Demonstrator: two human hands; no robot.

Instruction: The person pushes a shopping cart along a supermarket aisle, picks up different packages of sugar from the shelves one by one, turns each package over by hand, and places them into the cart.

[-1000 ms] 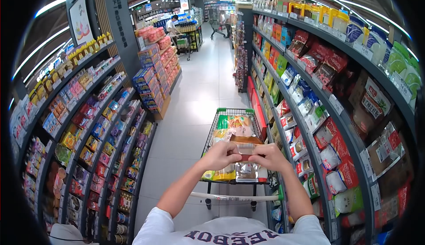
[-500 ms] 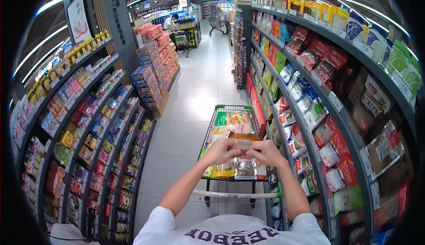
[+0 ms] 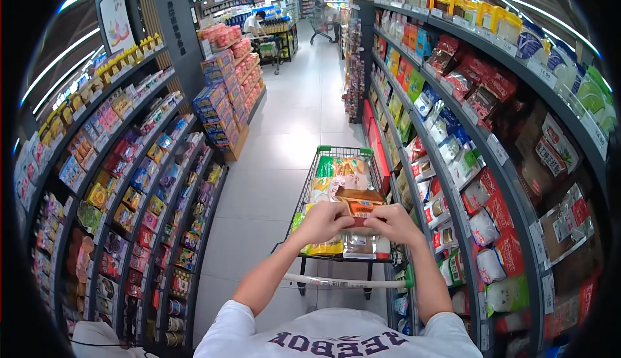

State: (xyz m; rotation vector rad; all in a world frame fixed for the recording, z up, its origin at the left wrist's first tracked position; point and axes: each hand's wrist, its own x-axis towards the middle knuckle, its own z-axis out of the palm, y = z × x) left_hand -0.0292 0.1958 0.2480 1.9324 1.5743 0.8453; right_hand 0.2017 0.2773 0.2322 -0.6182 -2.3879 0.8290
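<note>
Left hand [image 3: 321, 223] and right hand [image 3: 394, 224] both closed, pinching either side of orange-brown packet [image 3: 361, 207] over loaded shopping cart [image 3: 325, 150]; two-sided grip probably keeps it steady, label exposed.

REEBOK on shirt [image 3: 304, 322]; 14.90 on price tag [image 3: 542, 72].
</note>
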